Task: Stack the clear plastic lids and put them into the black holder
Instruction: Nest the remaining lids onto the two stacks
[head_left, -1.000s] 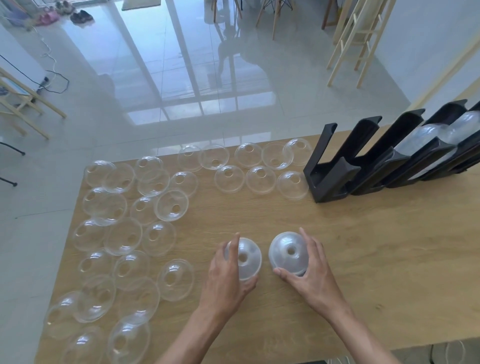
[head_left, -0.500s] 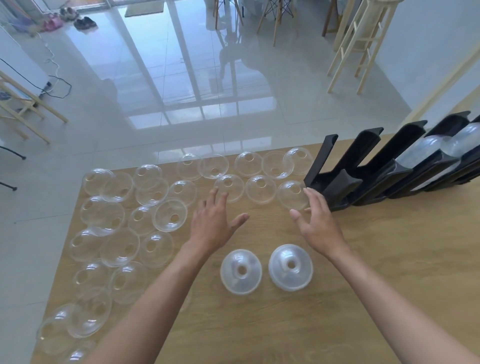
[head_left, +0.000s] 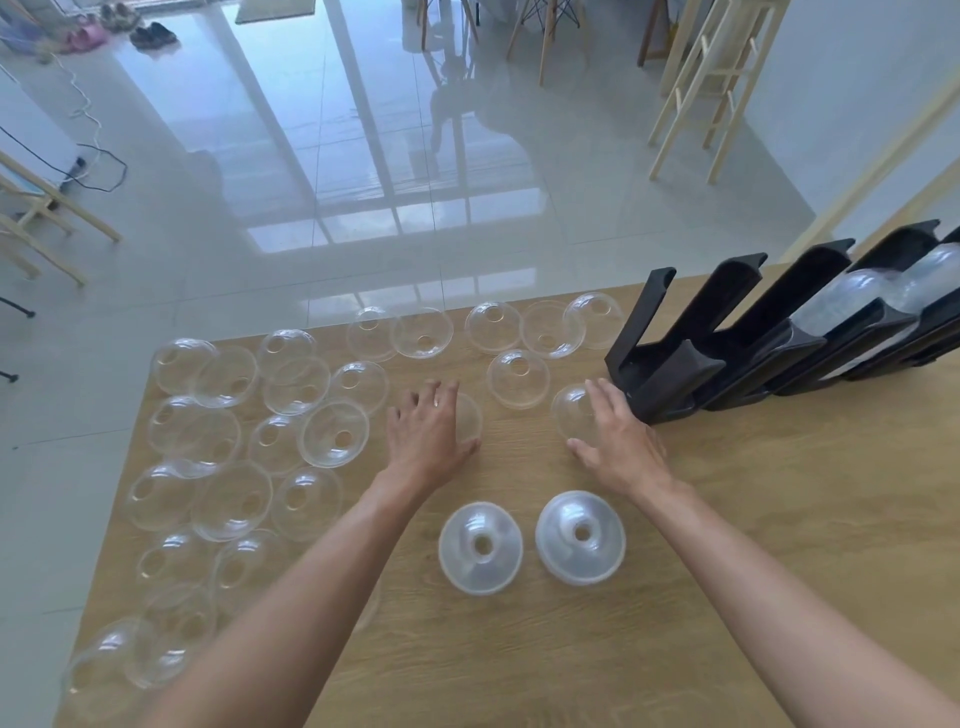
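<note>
Two cloudy stacks of dome lids stand side by side near me: the left stack (head_left: 480, 546) and the right stack (head_left: 580, 536). Beyond them my left hand (head_left: 428, 427) lies over a single clear lid (head_left: 469, 419), fingers spread on its top. My right hand (head_left: 613, 435) reaches onto another single lid (head_left: 573, 411) just left of the black holder (head_left: 670, 371). Many loose clear lids (head_left: 335, 433) cover the table's left and far side. The holder's right channels carry stacked lids (head_left: 852, 296); its leftmost channel holds nothing.
The wooden table (head_left: 753, 519) is bare on its right half. Its far edge runs behind the back row of lids, with a glossy tiled floor beyond. Wooden stools (head_left: 711, 88) and easels stand on that floor.
Both hands let go of the two stacks near me and moved forward across the table. Each one now rests on a single loose lid farther away.
</note>
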